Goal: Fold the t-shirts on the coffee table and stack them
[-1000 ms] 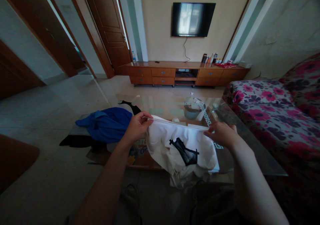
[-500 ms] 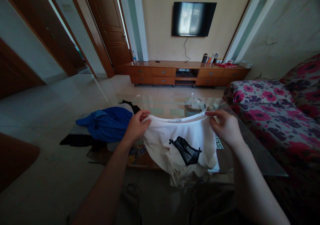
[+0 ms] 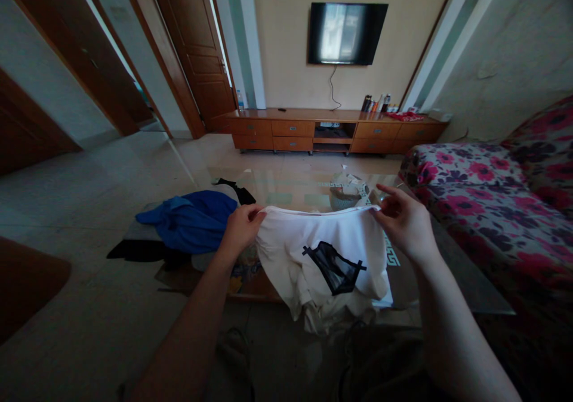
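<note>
A white shirt [image 3: 286,241] with a dark printed patch hangs stretched between my two hands, its upper edge pulled nearly straight. My left hand [image 3: 244,226] pinches the left end of that edge. At the other end, my right hand [image 3: 405,220] grips the cloth between thumb and fingers, with the index finger raised. The shirt's lower part is bunched over the near edge of the glass table [image 3: 465,283]. Left of my left hand lies a blue garment [image 3: 192,217] on a heap of black and grey clothes.
Beyond the shirt, a mesh basket [image 3: 344,196] with papers sits on the glass. A floral sofa [image 3: 483,193] borders the table on the right. Against the far wall stands a low wooden cabinet [image 3: 290,129] with several bottles, below a television [image 3: 347,35].
The shirt's top edge has been drawn straighter, closing the neck opening and hiding its label. My right index finger has lifted off the cloth.
</note>
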Demonstrator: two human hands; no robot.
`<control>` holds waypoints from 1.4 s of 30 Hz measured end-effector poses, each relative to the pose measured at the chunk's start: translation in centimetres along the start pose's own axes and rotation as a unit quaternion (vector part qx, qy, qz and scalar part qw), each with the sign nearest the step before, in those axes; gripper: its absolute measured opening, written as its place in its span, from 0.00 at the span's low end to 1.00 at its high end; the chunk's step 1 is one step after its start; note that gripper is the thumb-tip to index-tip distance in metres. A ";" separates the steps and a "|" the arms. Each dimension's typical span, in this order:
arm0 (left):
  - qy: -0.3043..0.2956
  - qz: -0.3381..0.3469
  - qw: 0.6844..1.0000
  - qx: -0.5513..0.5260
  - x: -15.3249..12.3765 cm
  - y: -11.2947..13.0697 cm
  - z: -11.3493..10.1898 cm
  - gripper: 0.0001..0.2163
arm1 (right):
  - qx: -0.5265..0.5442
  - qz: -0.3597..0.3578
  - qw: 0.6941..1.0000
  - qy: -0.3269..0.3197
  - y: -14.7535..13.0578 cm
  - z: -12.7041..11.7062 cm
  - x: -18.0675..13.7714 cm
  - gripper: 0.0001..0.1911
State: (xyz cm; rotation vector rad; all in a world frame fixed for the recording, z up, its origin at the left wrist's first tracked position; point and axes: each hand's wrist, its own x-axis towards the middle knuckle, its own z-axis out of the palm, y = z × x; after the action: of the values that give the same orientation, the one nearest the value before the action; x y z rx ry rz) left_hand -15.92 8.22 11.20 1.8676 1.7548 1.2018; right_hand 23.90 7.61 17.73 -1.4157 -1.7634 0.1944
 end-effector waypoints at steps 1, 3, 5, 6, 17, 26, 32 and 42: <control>0.007 0.009 1.000 -0.004 0.0 0.2 0.0 0.11 | -0.029 -0.002 1.000 -0.002 0.0 -0.1 0.0 0.27; 0.016 0.015 0.999 -0.028 0.0 0.5 -0.1 0.11 | -0.081 -0.010 0.997 -0.013 0.1 -0.4 0.1 0.21; 0.015 0.003 0.998 -0.064 0.0 1.0 -0.1 0.12 | -0.113 -0.018 0.993 -0.029 0.3 -0.5 0.1 0.16; 0.015 -0.006 0.996 -0.084 -0.1 1.1 -0.1 0.12 | -0.116 -0.018 0.992 -0.037 0.5 -0.4 0.1 0.15; 0.078 -0.015 0.984 -0.162 -0.1 2.0 0.0 0.13 | 0.226 0.049 0.956 -0.182 0.4 0.5 -0.2 0.20; 0.163 -0.024 0.973 -0.161 -0.1 2.0 -0.2 0.13 | 0.254 0.071 0.898 -0.351 -0.9 -0.4 -0.7 0.23; 0.195 -0.020 0.964 -0.181 0.1 1.6 0.1 0.12 | 0.247 0.040 0.897 -0.364 -2.0 -0.6 -1.0 0.19; 0.201 -0.002 0.960 -0.196 0.1 1.7 0.4 0.11 | 0.278 0.026 0.837 -0.470 -3.1 0.1 -1.1 0.22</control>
State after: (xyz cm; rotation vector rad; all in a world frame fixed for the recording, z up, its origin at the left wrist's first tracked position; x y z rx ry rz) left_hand -14.51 8.07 12.26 1.4594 1.5423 1.8733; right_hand 21.56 5.56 18.97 -0.9558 -2.1271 1.5225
